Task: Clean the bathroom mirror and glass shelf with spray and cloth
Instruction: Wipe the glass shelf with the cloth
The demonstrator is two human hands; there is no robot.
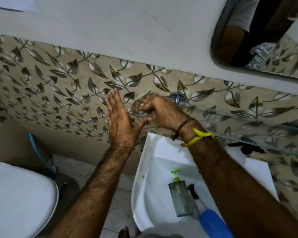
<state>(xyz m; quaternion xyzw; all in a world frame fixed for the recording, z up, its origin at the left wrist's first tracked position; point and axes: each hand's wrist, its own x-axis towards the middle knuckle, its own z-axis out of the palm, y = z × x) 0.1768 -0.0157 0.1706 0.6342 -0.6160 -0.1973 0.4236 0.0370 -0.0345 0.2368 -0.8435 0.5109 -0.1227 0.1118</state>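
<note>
The right hand (159, 111) is bunched around a cloth (142, 103), its fingers (144, 109) curled over the crumpled, blurred wad and pressing it at the left end of the glass shelf (244, 127). The shelf is clear glass and runs from those fingers off to the right along the leaf-patterned tile wall (58, 83); a chrome bracket (176, 97) fixes it to the wall just beyond the right knuckles. Two thread bands, one brown and one yellow, circle the right wrist.

The left hand (119, 121) is flat and upright just left of the cloth, its fingers (114, 102) straight and close together, the thumb stretched out toward the right hand, almost touching it. It holds nothing; whether the palm touches the shelf edge cannot be told.

Up and to the right of the right fingers hangs the mirror (258, 40), well apart from both hands. Below the hands, under the right forearm, sits a white basin (148, 169). In it lie a soap dispenser (180, 196) with a green pump and, beside it, a spray bottle (212, 220) with a blue body, partly hidden by the right arm. Down and to the left of the left fingers is a white toilet lid (21, 200), with a blue-handled brush (41, 157) leaning behind it.
</note>
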